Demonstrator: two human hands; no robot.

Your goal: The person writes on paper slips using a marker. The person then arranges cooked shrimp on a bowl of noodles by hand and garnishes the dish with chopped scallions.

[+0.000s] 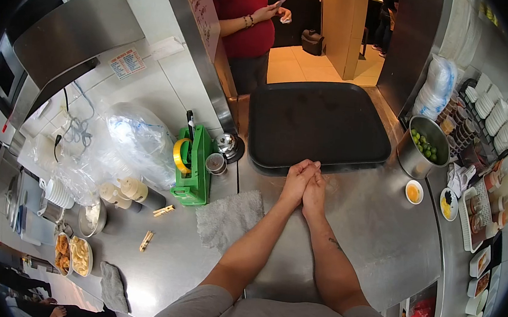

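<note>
My left hand and my right hand are clasped together over the steel counter, just in front of the near edge of a black tray. The fingers are folded against each other, and whether anything lies between the palms is hidden. A grey cloth lies flat to the left of my forearms. Off to the right, a small white bowl holds something yellow, beside a steel pot of green limes.
On the left stand a green holder with yellow tape, a bell, squeeze bottles, clothespins and food trays. Containers line the right shelf. Beyond the tray, a person in red holds a phone.
</note>
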